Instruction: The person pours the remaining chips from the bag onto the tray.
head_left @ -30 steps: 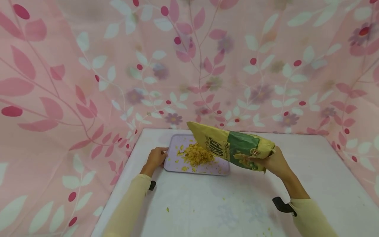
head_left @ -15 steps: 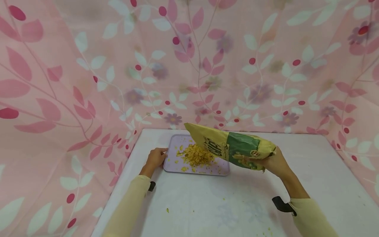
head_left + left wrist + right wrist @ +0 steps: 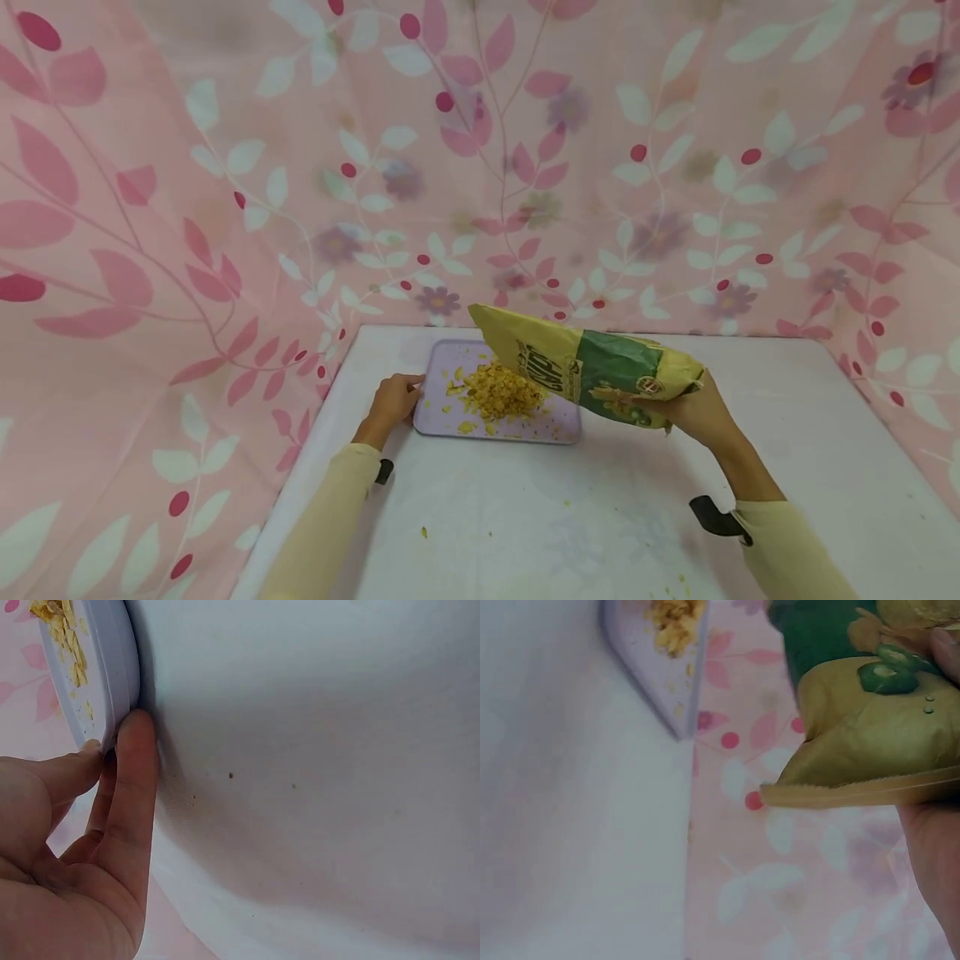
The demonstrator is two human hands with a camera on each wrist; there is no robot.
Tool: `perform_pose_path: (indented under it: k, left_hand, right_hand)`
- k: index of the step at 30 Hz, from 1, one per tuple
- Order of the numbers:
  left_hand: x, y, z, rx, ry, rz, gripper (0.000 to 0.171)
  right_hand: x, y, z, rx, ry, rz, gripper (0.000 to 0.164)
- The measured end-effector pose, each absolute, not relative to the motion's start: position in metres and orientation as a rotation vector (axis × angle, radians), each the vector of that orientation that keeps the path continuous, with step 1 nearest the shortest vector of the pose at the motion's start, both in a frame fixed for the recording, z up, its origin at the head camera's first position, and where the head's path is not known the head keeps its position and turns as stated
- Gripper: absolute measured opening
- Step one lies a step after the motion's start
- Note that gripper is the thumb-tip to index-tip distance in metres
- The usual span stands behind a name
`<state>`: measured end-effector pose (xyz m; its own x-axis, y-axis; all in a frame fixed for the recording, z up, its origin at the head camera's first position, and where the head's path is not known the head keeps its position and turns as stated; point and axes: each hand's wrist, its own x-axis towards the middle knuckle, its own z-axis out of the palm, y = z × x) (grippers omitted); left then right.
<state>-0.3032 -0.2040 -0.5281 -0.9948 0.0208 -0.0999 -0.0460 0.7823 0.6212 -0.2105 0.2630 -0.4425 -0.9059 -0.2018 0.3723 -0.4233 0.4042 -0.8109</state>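
My right hand (image 3: 693, 414) grips the closed-end part of a yellow and green chip bag (image 3: 618, 371). The bag is tilted, its far end angled down over a lilac tray (image 3: 480, 432). On that tray lies a heap of broken yellow chips (image 3: 498, 392), partly hidden behind the bag. At the tray's left edge my left hand (image 3: 395, 400) pinches the rim, thumb on top and fingers against the outer wall, as the left wrist view shows. In the right wrist view the bag's crimped end (image 3: 855, 793) lies near the wrist.
Small crumbs (image 3: 423, 532) lie on the white table (image 3: 510, 508), with more crumbs (image 3: 681, 583) near the front right. A pink floral cloth (image 3: 510, 167) hangs behind and beside the table. Black straps (image 3: 716, 518) sit at the sleeves.
The bag has shifted only slightly in my right hand's grip, its far end dipping and rising a little. The left hand and the tray stay in place.
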Motion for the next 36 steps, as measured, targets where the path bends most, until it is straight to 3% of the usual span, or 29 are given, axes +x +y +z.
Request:
perform_pose_path:
  k: [12,18,25,36]
  left_hand:
    - [-0.307,-0.206,-0.527,-0.003,2.896,0.974,0.04]
    - [-0.306,-0.205,-0.529,-0.009,2.874,0.996,0.04]
    - [-0.305,-0.207,-0.533,0.004,2.916,0.955,0.039]
    - [-0.306,-0.204,-0.532,-0.007,2.905,0.974,0.039]
  right_hand:
    - [-0.217,0.251,-0.436,0.573,-2.588,1.234,0.045]
    - [-0.215,0.248,-0.412,0.566,-2.517,1.303,0.054]
    - [-0.218,0.248,-0.416,0.513,-2.685,1.191,0.043]
    - [-0.213,0.245,-0.415,0.48,-2.51,1.321,0.054]
